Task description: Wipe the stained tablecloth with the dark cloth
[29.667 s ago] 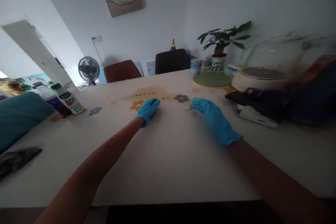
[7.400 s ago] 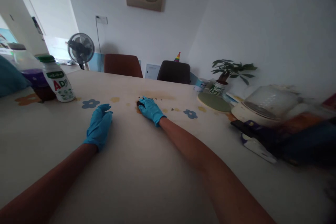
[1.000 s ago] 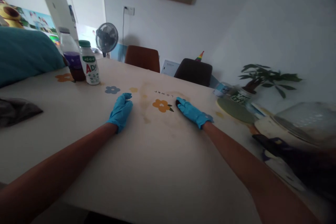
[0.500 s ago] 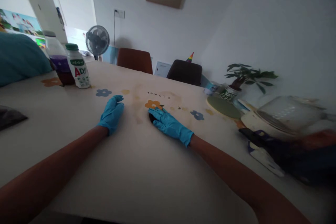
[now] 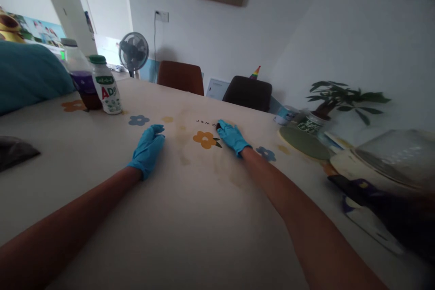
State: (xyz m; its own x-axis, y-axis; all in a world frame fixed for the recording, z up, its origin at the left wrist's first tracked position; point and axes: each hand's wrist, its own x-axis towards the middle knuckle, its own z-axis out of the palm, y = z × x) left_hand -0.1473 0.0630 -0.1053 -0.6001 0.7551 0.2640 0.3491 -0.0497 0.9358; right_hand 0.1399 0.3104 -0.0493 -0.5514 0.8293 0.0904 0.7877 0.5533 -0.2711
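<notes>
Both my hands wear blue gloves over a pale tablecloth printed with flowers. My left hand rests on its edge left of the orange flower, fingers loosely bent and a little apart, with nothing in them. Farther out, my right hand presses down by the printed lettering, over a small dark thing. Only a sliver of that thing shows at the fingertips, so I cannot tell its kind. Brownish wet-looking smears mark the cloth between and around my hands.
At the left stand a white bottle with a green cap and a bottle of purple liquid. Dark cloth-like material lies nearer. To the right are a round green mat, a potted plant and a lidded pot. Chairs stand behind.
My right hand has slid away from me and to the right, off the orange flower and onto the lettering, with the dark thing under it. My left hand has stayed in place.
</notes>
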